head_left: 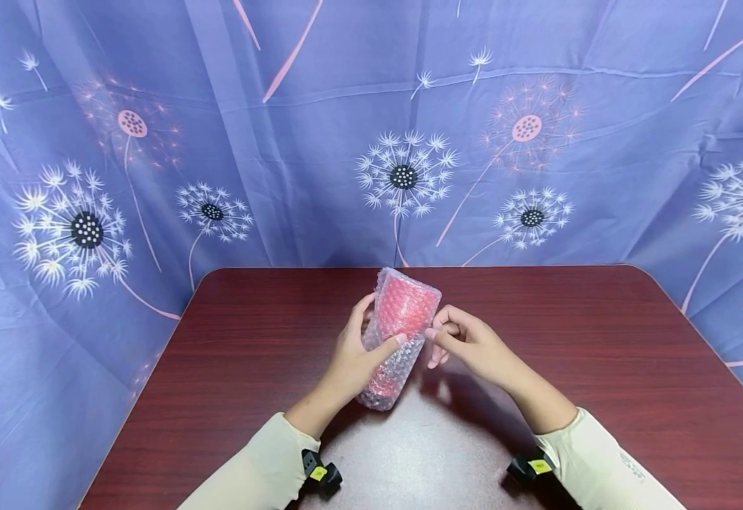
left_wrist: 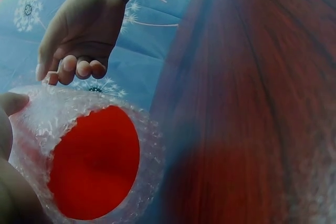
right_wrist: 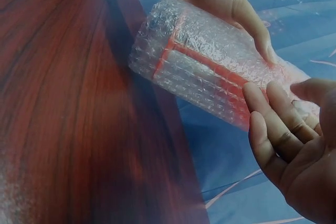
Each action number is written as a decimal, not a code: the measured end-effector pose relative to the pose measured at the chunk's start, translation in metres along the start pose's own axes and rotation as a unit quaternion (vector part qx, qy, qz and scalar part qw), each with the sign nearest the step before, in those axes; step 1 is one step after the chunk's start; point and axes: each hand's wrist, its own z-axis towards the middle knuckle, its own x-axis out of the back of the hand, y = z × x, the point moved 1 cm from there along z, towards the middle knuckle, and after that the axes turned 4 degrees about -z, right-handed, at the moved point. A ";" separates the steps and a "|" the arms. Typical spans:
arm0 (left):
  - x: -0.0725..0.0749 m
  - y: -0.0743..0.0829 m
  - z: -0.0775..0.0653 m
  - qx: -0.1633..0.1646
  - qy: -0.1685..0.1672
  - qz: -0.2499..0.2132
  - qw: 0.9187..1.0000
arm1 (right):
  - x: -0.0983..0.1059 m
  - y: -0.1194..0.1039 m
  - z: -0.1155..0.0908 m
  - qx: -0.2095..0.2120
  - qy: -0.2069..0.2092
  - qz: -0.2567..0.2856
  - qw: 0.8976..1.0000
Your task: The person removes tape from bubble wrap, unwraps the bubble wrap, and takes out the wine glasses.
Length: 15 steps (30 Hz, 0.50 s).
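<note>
"What can't we make out at the edges?"

"The blue dandelion cloth [head_left: 314,142] is cut off above; the dark red tabletop [head_left: 600,354], glaring in front, loses its near edge, and both pale sleeves [head_left: 253,467] run out of view."

"And the container?"

"We see bubble wrap [head_left: 404,358] tilted above the tabletop, between the hands; whether its lower end touches, we can't tell. It surrounds a red thing [left_wrist: 100,161], blurred by the bubbles, its round red end bare at the wrap's mouth."

"The fingers?"

"The left hand [head_left: 353,360] clasps the wrap, thumb across the front, fingers mostly hidden behind. The right hand [head_left: 476,348] pinches the wrap's edge between thumb and forefinger, other fingers loosely curled."
</note>
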 end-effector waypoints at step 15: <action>0.000 0.001 -0.001 0.004 -0.039 -0.003 0.999 | -0.002 -0.003 -0.001 -0.047 0.015 -0.020 0.999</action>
